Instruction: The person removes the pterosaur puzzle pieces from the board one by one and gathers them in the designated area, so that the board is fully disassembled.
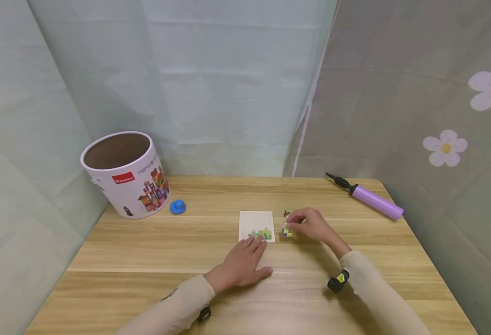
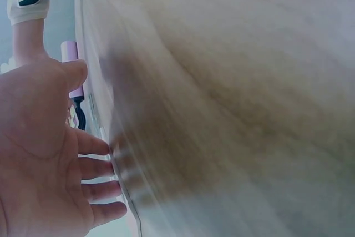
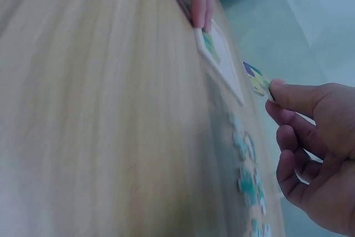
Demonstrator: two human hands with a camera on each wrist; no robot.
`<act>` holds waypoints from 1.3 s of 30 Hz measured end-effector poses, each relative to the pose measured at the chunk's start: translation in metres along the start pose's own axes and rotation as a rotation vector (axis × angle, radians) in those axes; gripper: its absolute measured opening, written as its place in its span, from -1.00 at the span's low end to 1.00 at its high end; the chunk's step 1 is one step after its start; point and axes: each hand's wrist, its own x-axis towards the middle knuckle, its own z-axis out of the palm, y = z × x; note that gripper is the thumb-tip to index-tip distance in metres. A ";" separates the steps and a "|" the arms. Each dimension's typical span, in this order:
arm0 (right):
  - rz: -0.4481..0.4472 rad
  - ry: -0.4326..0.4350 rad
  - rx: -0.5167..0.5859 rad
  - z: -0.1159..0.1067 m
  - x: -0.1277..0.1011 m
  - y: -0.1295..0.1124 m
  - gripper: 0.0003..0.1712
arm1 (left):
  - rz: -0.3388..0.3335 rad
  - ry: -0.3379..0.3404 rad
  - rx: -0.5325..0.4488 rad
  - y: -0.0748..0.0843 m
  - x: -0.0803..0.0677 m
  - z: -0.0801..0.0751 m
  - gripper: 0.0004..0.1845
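Your left hand (image 1: 243, 265) lies flat, grip released, fingertips on puzzle tray (image 1: 256, 226) at counter (image 1: 145, 260) centre | your right hand (image 1: 310, 224) pinches puzzle piece (image 3: 257, 79) at tray's 3 o'clock, above loose pieces (image 1: 287, 231) | tub (image 1: 124, 174) 10 o'clock, pump (image 1: 373, 200) 2 o'clock | draped cloth walls (image 1: 228, 83) surround.

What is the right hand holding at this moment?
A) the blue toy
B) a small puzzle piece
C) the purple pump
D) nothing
B: the right hand pinches a small puzzle piece between thumb and fingers, just right of the puzzle board, while the purple pump and the blue toy lie untouched on the table.
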 end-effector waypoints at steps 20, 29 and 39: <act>0.004 -0.037 0.000 0.009 -0.021 0.018 -0.96 | 0.022 0.015 0.034 -0.001 0.000 0.005 -0.15; -0.027 -0.051 -0.042 0.011 -0.020 0.019 -0.91 | 0.021 0.006 0.038 0.000 0.000 0.004 -0.15; -0.043 -0.042 -0.062 0.009 -0.015 0.019 -0.89 | 0.026 0.018 0.047 -0.001 0.000 0.004 -0.15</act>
